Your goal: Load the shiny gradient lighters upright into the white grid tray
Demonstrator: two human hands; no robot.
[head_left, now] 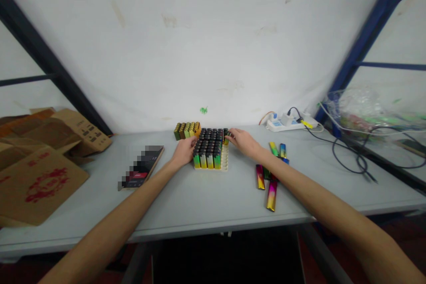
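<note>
Rows of lighters (207, 159) with black tops and shiny green-to-gold bodies stand upright in a white slotted tray (224, 164) on the table. The tray's right column shows bare slots toward the front. My left hand (183, 151) is closed against the left side of the filled tray; its fingertips are partly hidden. At the back right corner, my right hand (243, 141) pinches a lighter (226, 138) upright at the tray's right column. Several loose lighters (272, 195) in pink, gold, green and blue lie to the right, some hidden under my right forearm.
Behind the tray on the left stands a block of gold-coloured lighters (187, 130). A dark flat box, partly pixelated (146, 166), lies left of my hand. Cardboard boxes (43, 177) fill the left end. A power strip (289, 123) and black cables (353, 168) sit at right.
</note>
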